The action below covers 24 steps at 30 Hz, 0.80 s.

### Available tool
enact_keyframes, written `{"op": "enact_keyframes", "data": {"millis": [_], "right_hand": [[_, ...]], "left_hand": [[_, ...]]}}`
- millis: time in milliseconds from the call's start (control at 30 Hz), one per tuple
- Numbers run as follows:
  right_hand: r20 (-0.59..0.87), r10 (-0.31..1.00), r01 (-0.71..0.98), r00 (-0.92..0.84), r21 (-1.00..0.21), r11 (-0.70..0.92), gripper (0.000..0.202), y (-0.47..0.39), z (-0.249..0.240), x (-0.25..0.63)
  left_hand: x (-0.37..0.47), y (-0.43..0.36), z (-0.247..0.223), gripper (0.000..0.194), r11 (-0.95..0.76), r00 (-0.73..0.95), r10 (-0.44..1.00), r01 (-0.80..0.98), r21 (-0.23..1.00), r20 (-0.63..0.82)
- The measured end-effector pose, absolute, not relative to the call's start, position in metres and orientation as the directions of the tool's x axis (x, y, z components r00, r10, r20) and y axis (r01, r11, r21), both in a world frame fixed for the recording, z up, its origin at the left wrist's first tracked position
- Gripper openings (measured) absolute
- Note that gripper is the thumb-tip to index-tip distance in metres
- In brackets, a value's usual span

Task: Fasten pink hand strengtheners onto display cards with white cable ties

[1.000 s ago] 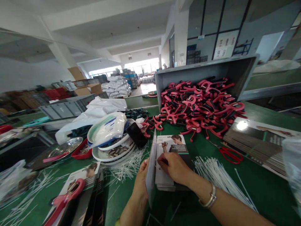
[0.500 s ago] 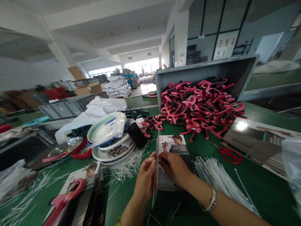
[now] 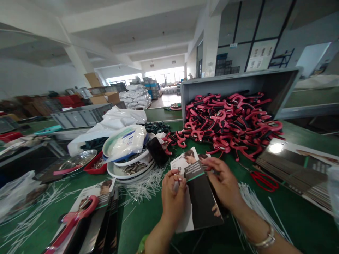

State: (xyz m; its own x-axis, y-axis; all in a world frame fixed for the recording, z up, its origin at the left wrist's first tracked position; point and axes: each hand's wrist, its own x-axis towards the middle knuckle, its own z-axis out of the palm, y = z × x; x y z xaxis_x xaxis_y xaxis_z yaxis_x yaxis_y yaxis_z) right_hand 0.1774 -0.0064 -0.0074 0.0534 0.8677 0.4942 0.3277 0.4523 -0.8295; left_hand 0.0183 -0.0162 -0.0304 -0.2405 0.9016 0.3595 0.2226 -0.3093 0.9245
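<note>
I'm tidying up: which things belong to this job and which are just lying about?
Likely the job's:
grey-and-white printed card, between the hands
thin white plastic ties
pink-and-black plastic grips

Probably just lying about:
black rectangular phone
red-handled metal scissors

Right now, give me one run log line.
printed card: tilted, print facing viewer | left grip: at its left side | right grip: at its upper right edge | nearby: red-handled scissors, white cable ties

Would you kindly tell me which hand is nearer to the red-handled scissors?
Right. The right hand is at the right edge of the card, left of the scissors; the left hand is farther off, at the card's left side.
</note>
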Motion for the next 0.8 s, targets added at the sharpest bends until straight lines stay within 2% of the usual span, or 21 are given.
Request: {"op": "enact_keyframes", "data": {"millis": [33, 100, 133, 200, 300, 467, 600, 700, 800], "right_hand": [[0.577, 0.816, 0.428, 0.0, -0.738, 0.522, 0.043, -0.009, -0.001, 0.185], [0.633, 0.719, 0.561, -0.287, -0.497, 0.662, 0.051, -0.013, 0.009, 0.197], [0.592, 0.683, 0.58, -0.428, -0.399, 0.71, 0.053, -0.014, 0.014, 0.202], [0.498, 0.662, 0.594, -0.56, -0.316, 0.74, 0.055, -0.015, 0.02, 0.206], [0.456, 0.707, 0.639, -0.541, -0.324, 0.698, 0.044, -0.014, 0.025, 0.202], [0.407, 0.776, 0.698, -0.483, -0.357, 0.621, 0.02, 0.0, 0.021, 0.184], [0.384, 0.782, 0.645, -0.49, -0.444, 0.622, 0.014, 0.02, 0.001, 0.183], [0.404, 0.798, 0.578, -0.448, -0.55, 0.603, 0.006, 0.034, -0.014, 0.191], [0.467, 0.813, 0.49, -0.347, -0.649, 0.582, 0.01, 0.044, -0.026, 0.196]], "left_hand": [[0.019, -0.016, -0.03, 0.015, -0.344, -0.212, 0.893, 0.252, 0.905, 0.398], [0.022, -0.016, -0.031, 0.016, -0.368, -0.166, 0.9, 0.21, 0.906, 0.404], [0.023, -0.016, -0.031, 0.017, -0.368, -0.155, 0.905, 0.181, 0.912, 0.396], [0.025, -0.015, -0.03, 0.016, -0.382, -0.152, 0.901, 0.16, 0.91, 0.405], [0.029, -0.012, -0.024, 0.013, -0.458, -0.124, 0.862, 0.222, 0.861, 0.491], [0.037, -0.001, -0.013, 0.011, -0.584, 0.053, 0.8, 0.304, 0.753, 0.598], [0.029, 0.005, -0.022, 0.009, -0.493, 0.084, 0.86, 0.385, 0.78, 0.502], [0.012, 0.0, -0.035, 0.038, -0.419, 0.098, 0.896, 0.505, 0.755, 0.432], [0.0, -0.007, -0.043, 0.04, -0.368, 0.152, 0.924, 0.609, 0.702, 0.352]]}}
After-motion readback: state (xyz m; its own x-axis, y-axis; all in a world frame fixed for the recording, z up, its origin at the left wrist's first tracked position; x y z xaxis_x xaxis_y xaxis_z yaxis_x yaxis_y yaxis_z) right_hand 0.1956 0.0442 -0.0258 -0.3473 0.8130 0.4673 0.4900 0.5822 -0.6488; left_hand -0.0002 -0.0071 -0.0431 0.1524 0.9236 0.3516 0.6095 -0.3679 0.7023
